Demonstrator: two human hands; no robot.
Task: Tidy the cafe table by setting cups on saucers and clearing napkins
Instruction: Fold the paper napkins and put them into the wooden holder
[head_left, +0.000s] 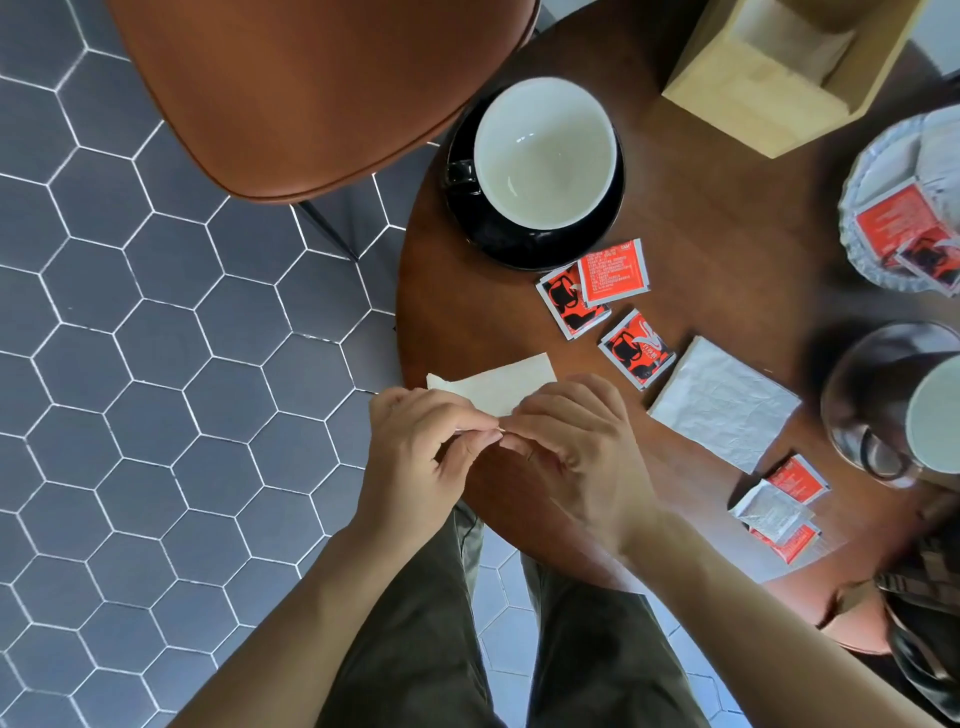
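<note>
Both hands meet over the near left edge of the round wooden table (701, 249). My left hand (421, 457) and my right hand (576, 447) pinch the near edge of a cream napkin (493, 384), which sticks out past the table's rim. A second white napkin (724, 402) lies flat to the right. A black cup with a white inside (545, 156) stands on a black saucer (540, 247) at the back. Another dark cup (930, 410) sits at the right edge, partly cut off.
Red sugar sachets (592, 291) lie scattered between the cup and the napkins; more sachets (779, 509) lie near the front right. A wooden napkin box (769, 88) and a glass plate (872, 176) with sachets stand at the back right. A brown chair (311, 88) stands left.
</note>
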